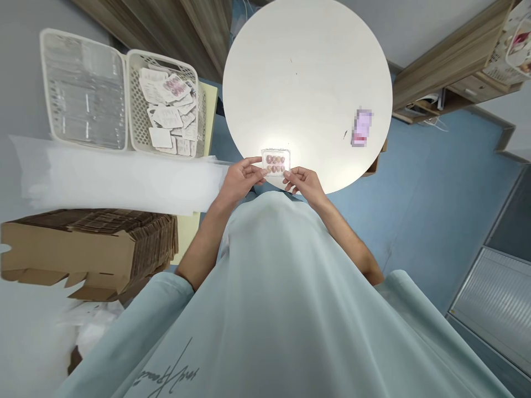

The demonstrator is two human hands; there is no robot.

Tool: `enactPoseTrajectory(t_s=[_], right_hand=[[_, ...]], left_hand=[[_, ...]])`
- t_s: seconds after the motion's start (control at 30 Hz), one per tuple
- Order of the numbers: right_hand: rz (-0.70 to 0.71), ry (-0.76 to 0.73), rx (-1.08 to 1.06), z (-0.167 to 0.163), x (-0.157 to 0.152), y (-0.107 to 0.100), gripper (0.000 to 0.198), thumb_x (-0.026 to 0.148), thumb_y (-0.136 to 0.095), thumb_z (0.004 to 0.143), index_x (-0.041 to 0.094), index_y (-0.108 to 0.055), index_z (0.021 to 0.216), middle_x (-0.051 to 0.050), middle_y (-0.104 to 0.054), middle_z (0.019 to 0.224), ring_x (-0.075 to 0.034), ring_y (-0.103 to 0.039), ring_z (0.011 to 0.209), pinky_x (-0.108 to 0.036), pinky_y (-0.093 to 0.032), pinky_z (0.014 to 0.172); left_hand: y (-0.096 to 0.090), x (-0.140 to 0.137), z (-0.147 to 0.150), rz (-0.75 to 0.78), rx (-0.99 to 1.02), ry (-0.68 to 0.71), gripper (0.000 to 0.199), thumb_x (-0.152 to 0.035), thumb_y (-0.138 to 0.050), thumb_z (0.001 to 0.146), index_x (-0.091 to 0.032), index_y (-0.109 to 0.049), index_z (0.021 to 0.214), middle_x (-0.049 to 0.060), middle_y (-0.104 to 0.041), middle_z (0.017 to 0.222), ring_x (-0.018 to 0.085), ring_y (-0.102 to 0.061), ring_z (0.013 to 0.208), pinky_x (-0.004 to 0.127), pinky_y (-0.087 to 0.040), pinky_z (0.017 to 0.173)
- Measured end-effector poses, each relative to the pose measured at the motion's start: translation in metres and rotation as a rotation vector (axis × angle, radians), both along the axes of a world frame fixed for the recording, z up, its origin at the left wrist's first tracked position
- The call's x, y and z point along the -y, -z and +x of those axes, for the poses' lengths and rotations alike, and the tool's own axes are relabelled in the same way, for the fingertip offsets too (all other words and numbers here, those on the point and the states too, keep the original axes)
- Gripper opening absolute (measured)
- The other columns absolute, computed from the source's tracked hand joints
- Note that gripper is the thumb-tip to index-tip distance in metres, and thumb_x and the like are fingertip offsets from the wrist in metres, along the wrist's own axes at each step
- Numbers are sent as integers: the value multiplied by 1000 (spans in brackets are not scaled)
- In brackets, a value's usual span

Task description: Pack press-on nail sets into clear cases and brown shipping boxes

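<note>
Both my hands hold a small clear case of press-on nails (275,160) over the near edge of the round white table (307,66). Pink and purplish oval nails sit in two rows inside it. My left hand (244,176) grips the case's lower left corner, thumb in front and index finger stretched along the left side. My right hand (304,182) pinches the lower right corner between thumb and fingers. The case is tilted up with its face toward me.
Left stand a basket of printed cards (166,113), a basket of clear plastic cases (85,94), white sheets (120,179) and stacked flat cardboard boxes (70,249). A blurred purple item (362,127) lies on the table's right. A wooden cabinet (448,61) stands beyond.
</note>
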State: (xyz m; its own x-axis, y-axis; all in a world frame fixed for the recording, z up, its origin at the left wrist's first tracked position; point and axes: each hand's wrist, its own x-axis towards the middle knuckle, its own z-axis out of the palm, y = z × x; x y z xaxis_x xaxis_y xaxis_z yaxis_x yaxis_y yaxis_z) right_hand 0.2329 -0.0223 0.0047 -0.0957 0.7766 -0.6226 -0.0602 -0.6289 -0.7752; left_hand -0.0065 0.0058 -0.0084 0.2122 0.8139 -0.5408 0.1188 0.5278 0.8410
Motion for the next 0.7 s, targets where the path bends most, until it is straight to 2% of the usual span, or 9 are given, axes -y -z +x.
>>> enactPoseTrajectory(t_s=[0.1,0.2,0.37,0.43,0.57,0.7], right_hand=[[-7,-13,12,-7,-6,16,77,92,-97,65,22,-75,91,-4,-84,89,-14,-75,71,-23,-54,57],[-25,-38,51,-14,-15,36,69,85,-97,75,22,-77,93,-6,-86,94,-14,-76,73,-23,-56,59],[-145,-97,140,-33,-40,78,36,51,-89,104,18,-79,92,-9,-89,104,-11,-76,73,-22,-59,65],[-201,-96,178,-43,-52,97,30,35,-82,110,16,-78,88,-10,-89,105,-10,-75,71,-21,-58,66],[-300,-18,223,-63,-70,134,34,20,-76,113,15,-73,80,-10,-88,95,-8,-72,65,-20,-56,65],[-440,76,224,-76,-75,160,31,10,-77,109,14,-72,80,-6,-83,80,-9,-72,63,-21,-58,66]], left_hand=[[15,-4,-6,3,-16,-12,78,-64,-97,83,-17,-74,140,10,-85,105,26,-83,93,44,-71,92],[36,-9,-11,-2,-55,-41,72,-57,-95,86,-16,-74,141,11,-85,105,27,-83,94,47,-71,95],[84,-25,-16,-67,-204,-78,44,-40,-85,93,-16,-76,129,10,-85,101,26,-83,93,46,-70,98],[105,-34,-17,-119,-289,-57,35,-33,-80,96,-15,-77,125,10,-85,98,26,-83,93,43,-68,97],[139,-47,-15,-177,-469,29,38,-26,-74,99,-12,-77,134,14,-87,113,28,-83,100,41,-65,103],[158,-55,-12,-161,-566,146,46,-25,-73,100,-11,-76,144,18,-84,137,33,-80,122,43,-60,113]])
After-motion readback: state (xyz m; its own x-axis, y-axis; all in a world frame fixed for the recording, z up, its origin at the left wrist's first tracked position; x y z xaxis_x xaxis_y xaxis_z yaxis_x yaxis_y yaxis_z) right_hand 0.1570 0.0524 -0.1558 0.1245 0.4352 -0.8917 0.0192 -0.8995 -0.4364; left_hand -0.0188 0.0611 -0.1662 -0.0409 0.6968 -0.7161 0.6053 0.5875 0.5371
